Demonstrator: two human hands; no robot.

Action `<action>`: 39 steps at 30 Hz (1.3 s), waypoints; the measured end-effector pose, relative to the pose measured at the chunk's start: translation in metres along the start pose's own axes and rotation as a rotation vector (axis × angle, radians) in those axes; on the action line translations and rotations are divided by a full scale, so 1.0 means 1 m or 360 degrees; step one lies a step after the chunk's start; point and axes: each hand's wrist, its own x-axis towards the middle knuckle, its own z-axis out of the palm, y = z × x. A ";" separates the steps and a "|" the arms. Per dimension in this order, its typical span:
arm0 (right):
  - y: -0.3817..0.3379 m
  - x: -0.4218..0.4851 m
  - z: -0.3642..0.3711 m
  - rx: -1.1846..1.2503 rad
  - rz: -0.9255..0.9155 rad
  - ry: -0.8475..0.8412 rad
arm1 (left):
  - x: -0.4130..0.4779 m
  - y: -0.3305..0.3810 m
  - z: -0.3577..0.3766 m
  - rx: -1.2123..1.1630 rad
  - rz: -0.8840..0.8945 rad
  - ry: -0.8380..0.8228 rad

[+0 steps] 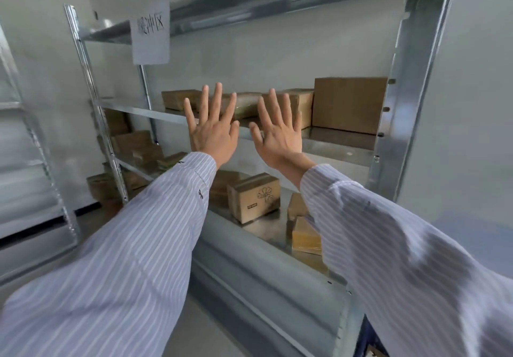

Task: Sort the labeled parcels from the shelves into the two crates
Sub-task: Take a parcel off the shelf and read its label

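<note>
Parcels (247,104) sit in a row on the middle shelf (333,145), with a big box (349,104) at their right end; more lie on the shelf below (one carries a flower print). Left hand (213,131) and right hand (279,137) hover side by side before that row, fingers spread wide, holding nothing. No crate is in view. The step in hand, I judge, is choosing a parcel. The next move calls for reading a label, then gripping one box.

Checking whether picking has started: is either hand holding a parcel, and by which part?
Nothing is held: left hand and right hand are raised, fingers spread.
</note>
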 end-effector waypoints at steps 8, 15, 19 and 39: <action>-0.095 0.086 0.055 0.0041 0.0024 0.0039 | 0.043 -0.130 0.039 0.0060 -0.0001 0.0013; -0.148 0.140 0.097 0.0073 0.0007 0.0067 | 0.073 -0.209 0.072 0.0071 -0.0021 0.0000; -0.161 0.170 0.120 0.0038 -0.0019 0.0062 | 0.091 -0.242 0.098 0.0061 -0.0041 0.0007; -0.169 0.394 0.278 0.0046 0.0029 0.0061 | 0.257 -0.346 0.271 0.0147 -0.0071 -0.0048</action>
